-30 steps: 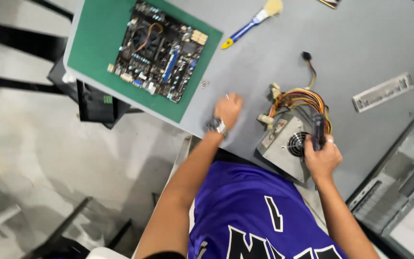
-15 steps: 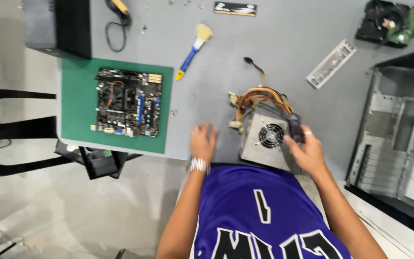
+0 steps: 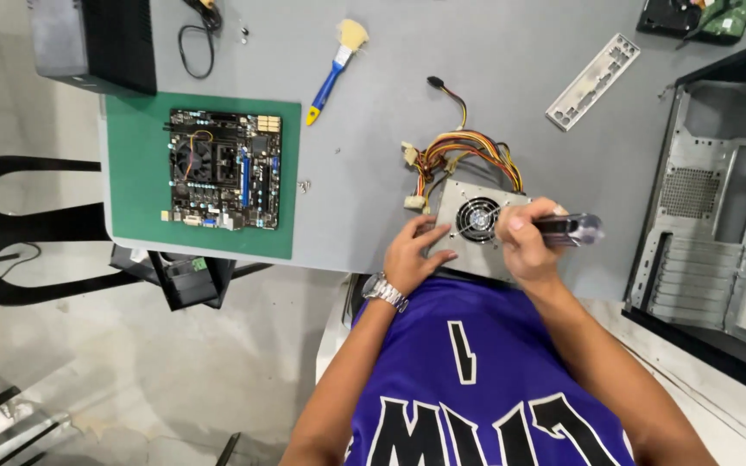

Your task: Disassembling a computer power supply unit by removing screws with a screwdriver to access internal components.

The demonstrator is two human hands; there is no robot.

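Observation:
A grey metal power supply (image 3: 459, 250) with a round fan grille and a bundle of coloured cables (image 3: 464, 155) lies near the table's front edge. My left hand (image 3: 414, 257) rests on its left side, fingers spread against the casing. My right hand (image 3: 527, 242) is closed around a screwdriver (image 3: 567, 228) with a dark and clear handle, its shaft pointing left onto the fan grille. A watch sits on my left wrist.
A motherboard (image 3: 226, 169) lies on a green mat (image 3: 135, 173) at the left. A blue and yellow brush (image 3: 336, 69), a metal port shield plate (image 3: 591, 81), an open computer case (image 3: 718, 216), a black box (image 3: 97, 43) and small screws (image 3: 304, 185) surround the work area.
The view has shifted as my head moved. My left hand came off the bare table onto the power supply. My right hand lifted the screwdriver across the fan grille.

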